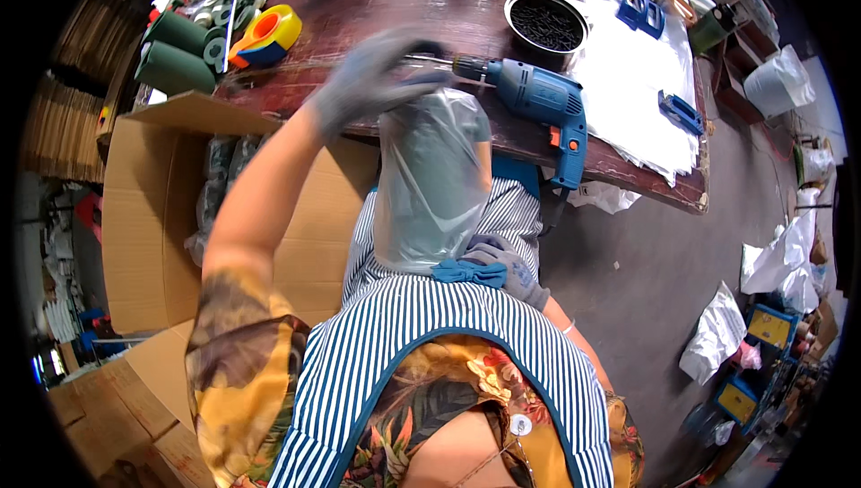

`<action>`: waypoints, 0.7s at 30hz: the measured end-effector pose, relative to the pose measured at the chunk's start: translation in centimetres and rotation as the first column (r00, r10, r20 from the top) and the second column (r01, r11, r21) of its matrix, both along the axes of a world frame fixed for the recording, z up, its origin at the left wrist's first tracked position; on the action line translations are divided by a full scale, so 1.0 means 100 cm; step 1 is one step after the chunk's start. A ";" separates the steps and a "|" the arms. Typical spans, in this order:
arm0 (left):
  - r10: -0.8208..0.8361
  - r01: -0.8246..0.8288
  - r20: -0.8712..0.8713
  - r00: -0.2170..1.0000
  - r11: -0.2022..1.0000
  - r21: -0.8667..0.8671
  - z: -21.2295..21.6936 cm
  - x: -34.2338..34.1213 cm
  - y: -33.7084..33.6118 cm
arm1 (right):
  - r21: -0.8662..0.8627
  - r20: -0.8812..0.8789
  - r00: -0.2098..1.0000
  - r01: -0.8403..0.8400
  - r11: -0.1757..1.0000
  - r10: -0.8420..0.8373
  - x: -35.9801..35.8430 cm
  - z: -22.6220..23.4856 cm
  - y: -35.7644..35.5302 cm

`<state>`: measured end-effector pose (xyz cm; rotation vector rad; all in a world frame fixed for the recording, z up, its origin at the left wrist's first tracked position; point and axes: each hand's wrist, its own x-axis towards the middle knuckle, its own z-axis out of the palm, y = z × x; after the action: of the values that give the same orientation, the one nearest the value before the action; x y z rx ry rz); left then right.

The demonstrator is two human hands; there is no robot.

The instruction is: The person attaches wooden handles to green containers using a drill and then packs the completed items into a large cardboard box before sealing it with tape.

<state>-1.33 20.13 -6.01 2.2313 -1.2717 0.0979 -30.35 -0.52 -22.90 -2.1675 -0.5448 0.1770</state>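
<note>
On my left the open cardboard box (139, 219) sits beside my lap, and my gloved left hand (377, 80) arches over the far end of the bagged green cylinder (426, 187), fingers and thumb curved, too blurred for me to tell whether they pinch the film. The cylinder lies below that hand, its long axis running from my lap toward the table edge; my gloved right hand (502, 264) is by its near end, its grip partly hidden, while the blue drill (543, 93) points its chuck leftward at my left fingers
</note>
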 end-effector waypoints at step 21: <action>0.720 -0.824 0.613 0.326 -0.101 0.557 0.037 -0.315 0.428 | 0.400 -0.285 0.953 0.220 0.890 -0.107 0.054 0.042 0.042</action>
<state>-32.81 62.92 -2.31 3.6068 0.4932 0.0494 -24.92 3.72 -18.72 -1.7154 -0.2202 0.2176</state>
